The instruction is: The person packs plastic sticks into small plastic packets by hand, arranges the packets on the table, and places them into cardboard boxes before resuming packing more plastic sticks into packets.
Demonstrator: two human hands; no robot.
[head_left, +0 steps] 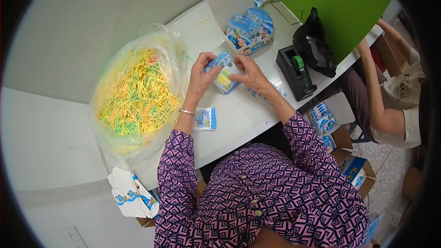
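A blue-and-white striped packet is between my hands above the white table; yellow-green sticks show through its clear front. My left hand grips its left edge with thumb and fingers. On the opposite side, the curled fingers and thumb of my right hand pinch the packet. Beside my left wrist lies another small packet, flat on the table. A clear striped packet is partly hidden under my right wrist. To the left stands a large clear plastic bag full of thin yellow, green and orange sticks.
An open display box of striped packets stands at the back. A black tape dispenser and a black plastic bag sit at right, near a green partition. Another person sits beyond. Cartons are below the table.
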